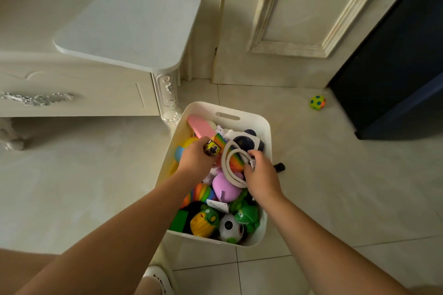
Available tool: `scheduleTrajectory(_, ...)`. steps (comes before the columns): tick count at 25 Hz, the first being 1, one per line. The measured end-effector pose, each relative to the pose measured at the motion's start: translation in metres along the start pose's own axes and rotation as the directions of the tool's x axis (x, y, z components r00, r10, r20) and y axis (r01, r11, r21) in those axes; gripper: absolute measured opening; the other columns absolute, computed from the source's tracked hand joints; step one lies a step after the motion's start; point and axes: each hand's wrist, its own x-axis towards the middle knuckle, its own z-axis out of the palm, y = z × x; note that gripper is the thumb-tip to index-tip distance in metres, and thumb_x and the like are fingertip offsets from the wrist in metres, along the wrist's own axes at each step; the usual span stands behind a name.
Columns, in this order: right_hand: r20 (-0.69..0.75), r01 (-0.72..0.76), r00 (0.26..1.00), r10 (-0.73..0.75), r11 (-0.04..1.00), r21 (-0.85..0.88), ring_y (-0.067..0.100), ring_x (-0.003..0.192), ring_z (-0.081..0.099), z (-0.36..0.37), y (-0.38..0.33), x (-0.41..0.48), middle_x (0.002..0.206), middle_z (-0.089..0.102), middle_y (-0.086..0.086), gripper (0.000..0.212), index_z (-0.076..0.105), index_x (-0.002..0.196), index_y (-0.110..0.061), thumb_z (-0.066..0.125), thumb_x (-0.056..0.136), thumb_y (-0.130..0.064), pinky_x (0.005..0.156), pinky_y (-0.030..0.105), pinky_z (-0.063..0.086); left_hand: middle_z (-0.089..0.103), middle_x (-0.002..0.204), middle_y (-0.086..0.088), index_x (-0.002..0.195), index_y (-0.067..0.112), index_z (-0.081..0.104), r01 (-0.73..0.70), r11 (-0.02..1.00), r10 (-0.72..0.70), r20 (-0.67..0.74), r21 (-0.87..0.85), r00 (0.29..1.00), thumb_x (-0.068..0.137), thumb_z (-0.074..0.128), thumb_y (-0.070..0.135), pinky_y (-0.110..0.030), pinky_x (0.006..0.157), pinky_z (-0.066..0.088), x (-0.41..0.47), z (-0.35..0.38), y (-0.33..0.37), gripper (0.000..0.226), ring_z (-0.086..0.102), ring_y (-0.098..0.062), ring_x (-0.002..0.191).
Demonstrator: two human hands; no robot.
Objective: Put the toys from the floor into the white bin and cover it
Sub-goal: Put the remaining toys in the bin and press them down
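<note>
My left hand curls round a small glossy yellow-and-black cylinder above the white bin, a smooth plastic tub with rounded corners and a slot handle, heaped with toys. My right hand, also over the bin, grips a flat white strap looped across a ribbed rainbow toy. Beyond the bin, a round spotted ball lies on the glossy tiled floor. The flat, round-cornered white lid rests on the surface left of the bin

The uncovered white bin, heaped with bright toys, stands under the fingers. A spotted ball lies well right of them, the white lid far beyond.
</note>
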Motion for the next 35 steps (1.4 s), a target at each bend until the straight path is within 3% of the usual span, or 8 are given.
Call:
scheduleTrajectory(8, -0.171, 0.069, 0.984, -0.054, 0.994, 0.083, 0.015, 0.094, 0.055, -0.006, 0.008, -0.018, 0.129, 0.047, 0.004, 0.038, 0.049, 0.134, -0.020, 0.047, 0.096, -0.017, 0.076, 0.025, 0.042, 0.059, 0.062, -0.002, 0.073, 0.013, 0.062, -0.024, 0.947, 0.056, 0.091, -0.322, 0.994, 0.069, 0.065, -0.001, -0.029, 0.063, 0.051, 0.009, -0.001, 0.031, 0.015, 0.057, -0.013, 0.057)
scheduleTrajectory(13, -0.040, 0.101, 0.994, -0.104, 0.993, -0.061, 0.019, 0.109, 0.056, 0.001, 0.011, -0.011, 0.131, 0.042, 0.003, 0.041, 0.045, 0.140, -0.022, 0.046, 0.099, -0.018, 0.087, 0.024, 0.046, 0.065, 0.076, -0.006, 0.087, 0.011, 0.066, -0.006, 0.995, 0.014, -0.084, 0.102, 0.996, 0.080, 0.063, 0.010, -0.033, 0.069, 0.047, 0.020, -0.013, -0.003, 0.008, 0.061, -0.026, 0.077)
scheduleTrajectory(17, 0.004, 0.109, 0.994, -0.109, 0.994, 0.006, 0.018, 0.118, 0.051, 0.006, 0.005, -0.010, 0.133, 0.046, 0.000, 0.037, 0.050, 0.135, -0.023, 0.045, 0.098, -0.026, 0.096, 0.027, 0.046, 0.064, 0.081, -0.010, 0.089, 0.009, 0.064, 0.000, 0.979, 0.020, -0.096, 0.206, 0.995, 0.079, 0.066, 0.012, -0.027, 0.061, 0.036, 0.013, -0.023, -0.005, 0.010, 0.053, -0.026, 0.075)
scheduleTrajectory(20, 0.133, 0.155, 0.981, -0.143, 0.984, -0.086, 0.021, 0.126, 0.045, 0.014, 0.005, -0.009, 0.143, 0.040, 0.000, 0.046, 0.049, 0.135, -0.031, 0.045, 0.094, -0.051, 0.105, 0.039, 0.042, 0.056, 0.079, -0.004, 0.084, 0.015, 0.057, 0.026, 0.934, -0.061, 0.087, 0.355, 0.994, 0.076, 0.072, 0.020, -0.025, 0.052, 0.032, 0.004, -0.038, -0.002, 0.018, 0.049, -0.023, 0.075)
scheduleTrajectory(23, 0.180, 0.163, 0.975, -0.127, 0.967, -0.198, 0.026, 0.127, 0.045, 0.016, -0.001, -0.006, 0.146, 0.039, 0.005, 0.047, 0.050, 0.136, -0.029, 0.044, 0.095, -0.051, 0.107, 0.044, 0.039, 0.058, 0.101, -0.004, 0.113, 0.014, 0.059, -0.089, 0.795, -0.171, 0.362, 0.600, 0.916, 0.077, 0.073, 0.039, -0.025, 0.071, 0.037, -0.007, -0.041, -0.012, 0.045, 0.056, -0.023, 0.097)
scheduleTrajectory(26, 0.062, 0.221, 0.975, -0.215, 0.969, -0.112, 0.022, 0.118, 0.052, 0.009, -0.011, -0.013, 0.132, 0.054, 0.003, 0.040, 0.053, 0.133, -0.021, 0.043, 0.098, -0.039, 0.099, 0.037, 0.046, 0.056, 0.130, -0.007, 0.131, 0.015, 0.050, -0.149, 0.685, -0.233, 0.409, 0.713, 0.882, 0.082, 0.066, 0.047, -0.031, 0.088, 0.042, -0.019, -0.040, -0.019, 0.060, 0.054, -0.025, 0.117)
scheduleTrajectory(30, -0.228, 0.157, 0.968, -0.109, 0.967, 0.203, 0.008, 0.101, 0.055, -0.014, -0.016, -0.012, 0.113, 0.058, -0.006, 0.030, 0.060, 0.122, -0.019, 0.040, 0.101, -0.025, 0.073, 0.010, 0.042, 0.061, 0.120, -0.001, 0.120, 0.024, 0.061, -0.134, 0.752, -0.058, 0.267, 0.646, 0.962, 0.091, 0.055, 0.044, -0.031, 0.087, 0.045, -0.016, -0.046, 0.005, 0.036, 0.057, -0.022, 0.109)
scheduleTrajectory(35, -0.384, -0.108, 0.891, 0.241, 0.936, 0.336, 0.024, 0.114, 0.056, -0.046, 0.049, 0.030, 0.127, 0.058, 0.008, 0.032, 0.060, 0.122, -0.016, 0.038, 0.098, -0.015, 0.093, 0.031, 0.042, 0.066, 0.103, 0.000, 0.106, 0.019, 0.067, -0.248, 0.901, 0.200, 0.167, 0.357, 0.965, 0.093, 0.053, 0.026, -0.028, 0.077, 0.050, -0.001, 0.002, 0.052, 0.020, 0.062, -0.019, 0.090)
